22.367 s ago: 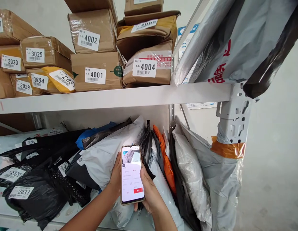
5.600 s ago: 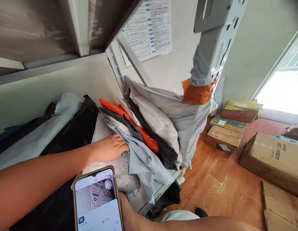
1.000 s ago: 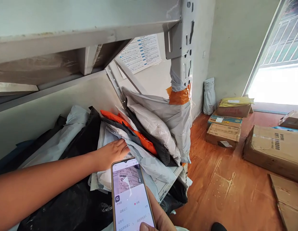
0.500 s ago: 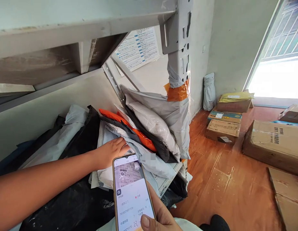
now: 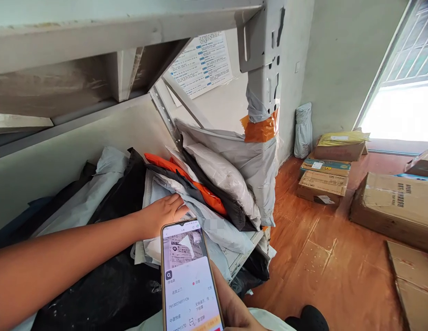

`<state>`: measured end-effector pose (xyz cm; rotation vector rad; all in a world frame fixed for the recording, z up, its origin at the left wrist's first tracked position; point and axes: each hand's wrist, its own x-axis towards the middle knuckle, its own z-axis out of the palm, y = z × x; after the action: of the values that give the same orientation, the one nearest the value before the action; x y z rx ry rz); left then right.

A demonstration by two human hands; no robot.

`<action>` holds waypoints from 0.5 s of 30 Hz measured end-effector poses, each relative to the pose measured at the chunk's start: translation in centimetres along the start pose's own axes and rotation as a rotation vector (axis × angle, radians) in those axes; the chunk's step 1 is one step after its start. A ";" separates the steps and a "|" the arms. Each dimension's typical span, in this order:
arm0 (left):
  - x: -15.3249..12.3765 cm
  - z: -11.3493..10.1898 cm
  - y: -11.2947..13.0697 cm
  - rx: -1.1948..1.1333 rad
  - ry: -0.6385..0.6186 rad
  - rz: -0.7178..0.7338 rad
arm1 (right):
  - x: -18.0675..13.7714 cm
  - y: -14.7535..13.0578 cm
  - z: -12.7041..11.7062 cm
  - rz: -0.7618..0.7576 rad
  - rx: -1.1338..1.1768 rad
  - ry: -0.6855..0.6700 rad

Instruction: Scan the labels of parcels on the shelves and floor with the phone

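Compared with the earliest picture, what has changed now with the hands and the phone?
The left hand has let go of the phone and now rests against the pale grey bag; the right hand alone holds the phone. The orange bag stays among the other bags.

Phone screen point(image 5: 190, 287), 6 o'clock: smooth, glossy. Grey mailer point(image 5: 231, 240), 5 o'clock: wrinkled plastic. Shelf beam point(image 5: 148, 30), 11 o'clock: painted metal. Carton point(image 5: 390, 195), 3 o'clock: matt cardboard. Floor point(image 5: 303, 266), 4 o'clock: glossy, wood-look.
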<state>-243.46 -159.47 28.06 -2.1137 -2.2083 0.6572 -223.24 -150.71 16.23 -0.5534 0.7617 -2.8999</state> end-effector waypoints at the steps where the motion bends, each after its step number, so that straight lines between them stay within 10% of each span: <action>1: 0.0 0.0 0.0 -0.006 -0.003 0.003 | 0.0 0.0 0.0 0.014 0.008 -0.022; 15: 0.5 0.9 -0.1 0.171 0.034 -0.007 | 0.2 -0.7 1.9 0.146 0.096 -0.085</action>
<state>-243.87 -159.28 27.18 -2.0185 -2.0602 0.7728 -222.70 -151.04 18.16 -0.5806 0.6210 -2.7433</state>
